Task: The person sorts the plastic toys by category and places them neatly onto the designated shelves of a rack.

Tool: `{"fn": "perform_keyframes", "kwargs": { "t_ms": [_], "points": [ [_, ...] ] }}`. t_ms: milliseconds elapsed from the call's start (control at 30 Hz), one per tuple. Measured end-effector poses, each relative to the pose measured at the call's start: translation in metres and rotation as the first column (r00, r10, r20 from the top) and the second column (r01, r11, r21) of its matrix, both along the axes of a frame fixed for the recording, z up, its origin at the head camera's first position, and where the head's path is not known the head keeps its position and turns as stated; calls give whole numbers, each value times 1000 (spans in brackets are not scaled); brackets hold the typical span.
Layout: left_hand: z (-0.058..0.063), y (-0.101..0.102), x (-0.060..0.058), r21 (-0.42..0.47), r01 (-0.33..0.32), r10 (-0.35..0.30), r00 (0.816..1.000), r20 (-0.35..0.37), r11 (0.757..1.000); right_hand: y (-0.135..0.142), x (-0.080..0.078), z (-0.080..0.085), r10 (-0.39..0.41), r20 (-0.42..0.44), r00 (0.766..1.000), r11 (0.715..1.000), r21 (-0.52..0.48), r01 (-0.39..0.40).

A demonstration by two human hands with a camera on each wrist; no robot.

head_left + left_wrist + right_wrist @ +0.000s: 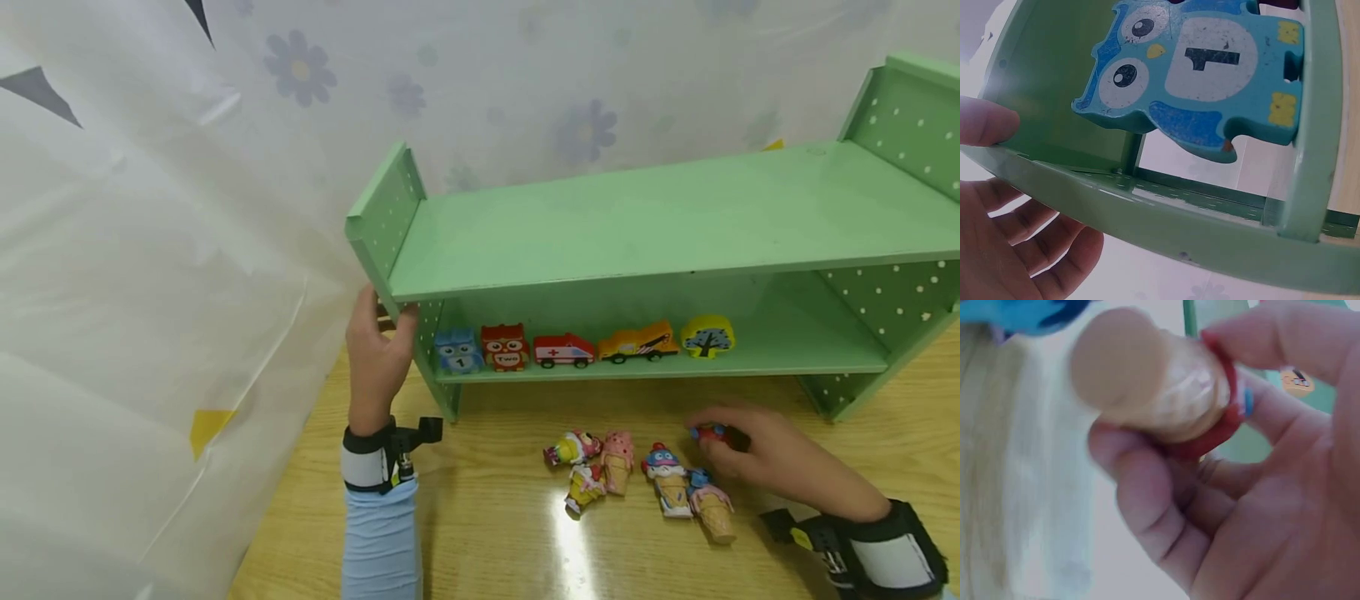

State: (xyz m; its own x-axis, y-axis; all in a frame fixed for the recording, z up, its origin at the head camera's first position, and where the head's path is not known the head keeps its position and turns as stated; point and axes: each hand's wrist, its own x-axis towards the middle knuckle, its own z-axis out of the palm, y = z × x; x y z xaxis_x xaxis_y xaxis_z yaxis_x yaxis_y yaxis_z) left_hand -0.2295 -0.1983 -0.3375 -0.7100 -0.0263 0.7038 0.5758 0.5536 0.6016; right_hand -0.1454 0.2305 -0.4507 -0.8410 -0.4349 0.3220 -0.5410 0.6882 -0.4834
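Observation:
My left hand [377, 358] grips the left side panel of a green shelf [645, 225], thumb on the inner side and fingers around the outside. Just inside that panel stands a blue owl block [1210, 69] marked 1. Above the table at the right, my right hand [783, 458] holds a toy ice cream cone [1179, 394] with a tan cone and a red top, between thumb and curled fingers. Left of this hand lie a cone toy with a blue and red top [670, 483] and a pink-topped cone toy [714, 510].
Along the lower shelf board stand a red owl block [505, 348], an ambulance [564, 351], an orange truck [639, 342] and a yellow tree block [707, 337]. A pink cone toy [617, 462] and two small figures [573, 448] lie on the wooden table [495, 533]. A flowered sheet [480, 92] hangs behind.

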Motion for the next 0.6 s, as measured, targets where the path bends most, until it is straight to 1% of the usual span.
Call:
{"fn": "perform_keyframes", "kwargs": {
  "t_ms": [100,167,267,333,400,467,600],
  "points": [
    [0,0,0,3,-1,1,1000,8,1000,-2,3,2,53,-31,998,995,-86,-55],
    [0,-1,0,3,-1,1,1000,21,1000,-4,4,7,104,-44,994,987,-122,-108],
    [-1,-2,1,-1,5,-5,999,50,1000,-11,9,16,144,-60,988,979,-133,-151],
    [-2,-1,1,-5,10,-10,998,64,1000,-19,13,26,166,-76,983,976,-130,-175],
    [0,1,4,-9,12,-11,998,63,1000,-32,15,38,186,-91,978,972,-132,-197],
    [8,5,10,-13,14,-13,998,55,1000,-47,15,53,223,-109,969,962,-137,-237],
    [24,11,23,-30,7,-6,1000,31,1000,-77,10,94,311,-174,935,933,-131,-334]
  ]
}}
